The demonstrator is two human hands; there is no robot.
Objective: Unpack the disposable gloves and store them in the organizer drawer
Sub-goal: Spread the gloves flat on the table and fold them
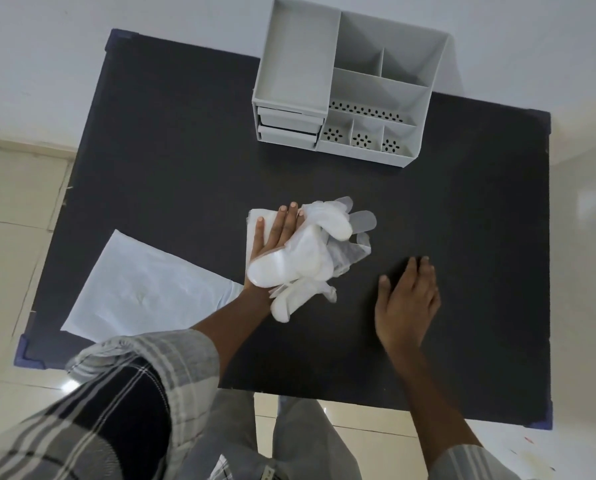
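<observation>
Head view shows the left hand point(275, 237) pressing flat, fingers spread, on the loose gloves point(310, 258) mid-surface, right hand point(407, 303) open beside; gather them compactly before reaching for the organizer point(341, 84) drawer point(287, 135).

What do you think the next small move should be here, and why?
Probably gather the gloves into a tighter bundle with the free right hand. They sprawl loosely over the left hand, and the organizer drawers look nearly shut.
</observation>
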